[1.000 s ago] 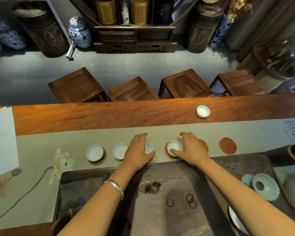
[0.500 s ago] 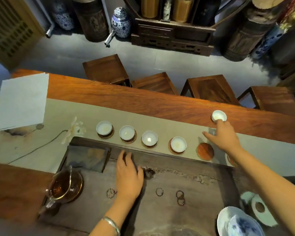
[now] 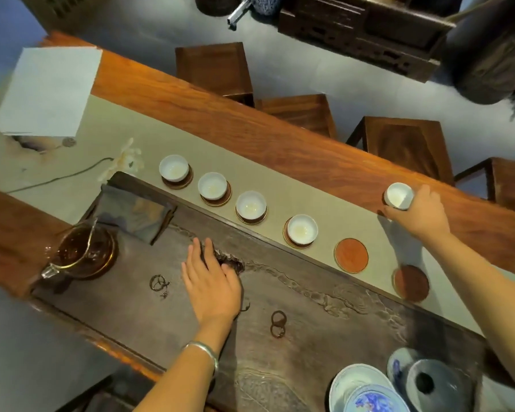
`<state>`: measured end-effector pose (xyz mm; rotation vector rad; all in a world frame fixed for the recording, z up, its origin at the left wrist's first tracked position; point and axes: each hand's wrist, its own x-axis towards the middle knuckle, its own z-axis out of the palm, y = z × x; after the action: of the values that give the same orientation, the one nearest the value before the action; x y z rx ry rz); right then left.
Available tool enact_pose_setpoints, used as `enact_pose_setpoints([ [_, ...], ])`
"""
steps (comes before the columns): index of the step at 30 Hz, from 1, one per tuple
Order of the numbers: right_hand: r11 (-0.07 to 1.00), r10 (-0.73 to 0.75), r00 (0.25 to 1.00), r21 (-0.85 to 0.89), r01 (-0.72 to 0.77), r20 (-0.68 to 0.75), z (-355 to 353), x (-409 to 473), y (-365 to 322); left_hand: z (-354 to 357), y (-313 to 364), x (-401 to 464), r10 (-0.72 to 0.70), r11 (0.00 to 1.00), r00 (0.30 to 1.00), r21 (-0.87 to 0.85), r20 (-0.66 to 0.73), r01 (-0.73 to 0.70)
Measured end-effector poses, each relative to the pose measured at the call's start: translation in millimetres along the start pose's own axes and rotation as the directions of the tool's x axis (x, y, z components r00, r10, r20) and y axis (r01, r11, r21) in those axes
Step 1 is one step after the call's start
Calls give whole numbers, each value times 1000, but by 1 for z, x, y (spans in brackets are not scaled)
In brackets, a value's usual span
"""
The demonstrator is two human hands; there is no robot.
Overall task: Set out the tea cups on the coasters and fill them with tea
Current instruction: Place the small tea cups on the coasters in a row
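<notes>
Several small white tea cups stand in a row on round wooden coasters along the grey-green runner [image 3: 250, 162], from the leftmost cup [image 3: 173, 168] to the rightmost cup [image 3: 302, 229]. Two reddish coasters lie bare to their right, one coaster [image 3: 351, 255] nearer the row and the other coaster [image 3: 411, 283] beyond it. My right hand [image 3: 419, 214] grips a further white cup [image 3: 399, 196] on the bare wood past the runner. My left hand [image 3: 210, 281] rests flat, fingers apart, on the dark tea tray [image 3: 309, 337]. A glass pitcher of dark tea [image 3: 82, 252] sits at the tray's left end.
A folded dark cloth [image 3: 136, 214] lies on the tray by the pitcher. White paper [image 3: 49, 90] lies at the table's far left. Blue-and-white porcelain pieces [image 3: 369, 391] and a lid [image 3: 428, 382] sit at the tray's right end. Wooden stools [image 3: 214, 69] line the far side.
My left hand left the cup row and came down flat on the tray. My right hand reached out past the runner and closed on the lone white cup. The view swung left.
</notes>
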<state>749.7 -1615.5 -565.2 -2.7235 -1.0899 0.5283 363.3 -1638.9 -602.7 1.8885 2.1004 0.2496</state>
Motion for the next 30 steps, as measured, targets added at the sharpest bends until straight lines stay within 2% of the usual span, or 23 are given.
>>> enact_pose_setpoints([
  [9,999,-22,1000,-37,22,15,12,27,4,4,0,2,-25,1000,1000,15,-7,25],
  [15,999,-30,1000,-27,30,2,20,14,0,3,-1,3,-31,999,1000,34,6,31],
  [19,995,-92,996,48,92,7,18,-8,-8,5,-3,3,-30,999,1000,42,6,29],
  [24,972,-213,973,120,201,88,25,-55,-13,5,-3,3,-23,999,1000,49,-3,23],
  [30,972,-233,953,88,220,194,39,-94,-9,5,-3,3,-21,999,1000,38,-16,22],
])
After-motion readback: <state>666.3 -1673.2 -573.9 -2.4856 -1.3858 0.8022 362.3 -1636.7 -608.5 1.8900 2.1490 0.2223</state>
